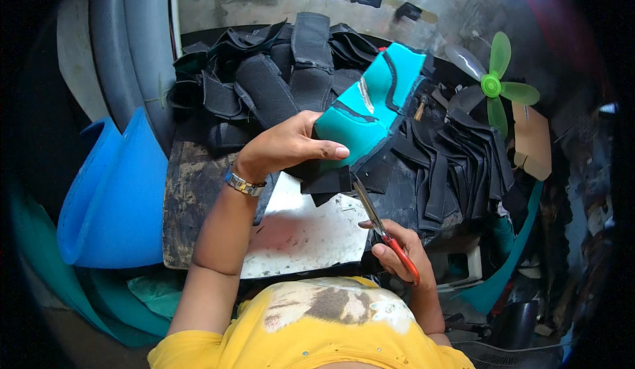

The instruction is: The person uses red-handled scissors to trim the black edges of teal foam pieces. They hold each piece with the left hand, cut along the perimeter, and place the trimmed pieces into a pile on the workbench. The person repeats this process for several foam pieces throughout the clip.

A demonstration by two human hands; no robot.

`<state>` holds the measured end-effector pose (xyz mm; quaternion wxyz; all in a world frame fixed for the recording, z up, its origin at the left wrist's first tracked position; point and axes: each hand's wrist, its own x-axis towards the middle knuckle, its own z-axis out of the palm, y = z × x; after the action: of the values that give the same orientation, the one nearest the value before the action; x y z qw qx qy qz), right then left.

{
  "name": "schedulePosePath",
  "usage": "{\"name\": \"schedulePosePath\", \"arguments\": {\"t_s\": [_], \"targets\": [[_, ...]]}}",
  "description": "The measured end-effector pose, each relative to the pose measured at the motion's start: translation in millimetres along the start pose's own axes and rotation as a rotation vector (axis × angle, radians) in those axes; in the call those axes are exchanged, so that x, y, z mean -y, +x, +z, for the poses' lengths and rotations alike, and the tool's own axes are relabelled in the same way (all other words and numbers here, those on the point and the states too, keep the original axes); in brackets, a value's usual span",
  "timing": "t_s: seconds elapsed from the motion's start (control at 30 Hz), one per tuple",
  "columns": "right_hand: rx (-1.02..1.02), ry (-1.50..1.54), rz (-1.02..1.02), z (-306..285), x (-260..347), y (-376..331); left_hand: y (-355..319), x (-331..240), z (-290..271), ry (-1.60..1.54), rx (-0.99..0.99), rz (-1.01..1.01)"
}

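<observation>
My left hand (pixel 286 145) grips a teal padded piece with black edging (pixel 368 108), held up over the worktable; a silver watch sits on that wrist. A black flap hangs from the piece's lower edge. My right hand (pixel 397 250) holds red-handled scissors (pixel 380 227), whose metal blades point up to the lower edge of the teal piece, at the black flap.
Piles of black padded strips (pixel 278 71) cover the table's far half, with more black pieces (pixel 463 164) stacked at right. A worn white cutting board (pixel 304 236) lies in front of me. Blue foam rolls (pixel 116 197) stand at left. A green fan (pixel 493 84) sits at the back right.
</observation>
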<state>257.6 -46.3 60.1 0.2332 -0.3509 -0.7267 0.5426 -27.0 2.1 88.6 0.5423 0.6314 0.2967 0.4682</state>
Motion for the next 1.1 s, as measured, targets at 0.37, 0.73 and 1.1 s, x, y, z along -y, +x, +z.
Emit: {"name": "schedulePosePath", "arguments": {"t_s": [0.37,0.73,1.1], "targets": [[-0.096,-0.225,-0.118,10.2,8.6,1.1,-5.6,-8.7,1.0,0.052,0.002,0.050],[-0.122,-0.224,-0.145,8.0,-5.2,0.4,-1.5,-5.2,10.3,-0.082,-0.185,0.058],[-0.204,0.160,-0.163,5.2,-14.1,22.2,16.4,18.3,54.4,-0.403,-0.287,0.047]]}}
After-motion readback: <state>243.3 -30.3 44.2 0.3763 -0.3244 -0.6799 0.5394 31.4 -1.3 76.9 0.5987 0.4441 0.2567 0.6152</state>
